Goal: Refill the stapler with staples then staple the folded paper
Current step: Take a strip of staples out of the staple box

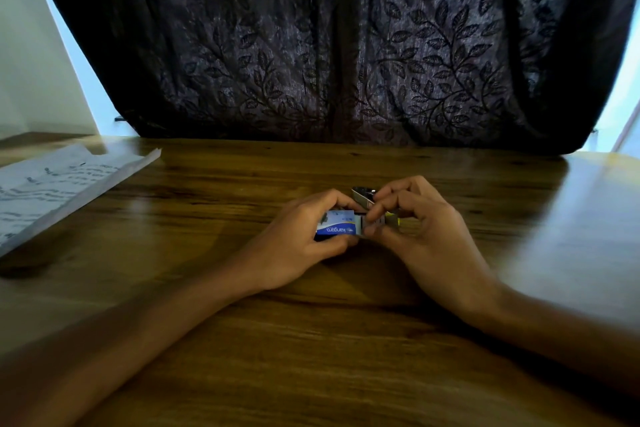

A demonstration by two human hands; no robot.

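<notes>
Here's the staple box [335, 226], a small blue-and-white carton with its printed brand name reading upside down to the camera, sitting low over the middle of the worktop [311, 340]. The left hand [301, 243] has it wrapped up: thumb under the near edge, fingers curled over the far edge, a firm grip pinching the box from both sides. At the box's right end the inner tray [370, 222] is slid partway out, pale and grey inside, too blurred to make out single strips of staples. The right hand [426, 229] is right there on it, thumb and forefinger pressed together at the tray's open end, the other fingers arched above. Just behind the two hands, touching distance from the right fingertips, lies the stapler [363, 195], only its shiny metal end showing, with a scrap of yellow peeking out under the right palm. Whether the stapler is open, I cannot tell. Well off to the left, at the worktop's far corner, lies the folded paper [59, 184], white with dark handwriting. Behind everything hangs a dark leaf-patterned curtain [329, 45].
</notes>
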